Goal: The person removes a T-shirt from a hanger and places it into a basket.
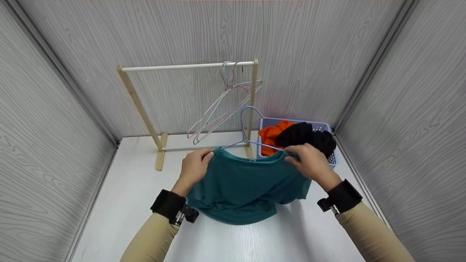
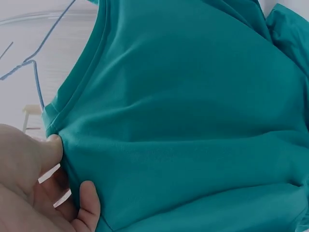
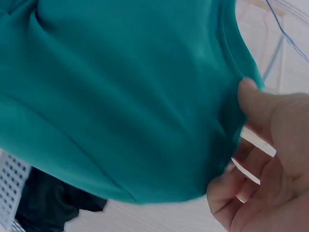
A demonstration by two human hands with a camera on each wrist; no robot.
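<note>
A teal T-shirt (image 1: pixel 251 182) hangs on a blue hanger (image 1: pixel 243 125) above the white table, its hook pointing up and away from me. The hanger's shoulder arms run into the neck opening and are hidden by the cloth. My left hand (image 1: pixel 194 165) pinches the shirt's left shoulder beside the collar, thumb on the front in the left wrist view. At the other shoulder my right hand (image 1: pixel 309 162) pinches the cloth close to the collar (image 3: pixel 236 53). The shirt's lower part droops in folds toward the table.
Behind the shirt stands a wooden rack (image 1: pixel 138 105) with a white rail (image 1: pixel 174 67). Pink and pale green hangers (image 1: pixel 218 102) hang at the rail's right end. A lavender basket (image 1: pixel 329 127) at the back right holds orange cloth (image 1: pixel 269 136) and black cloth (image 1: pixel 298 134). Grey panels enclose the table.
</note>
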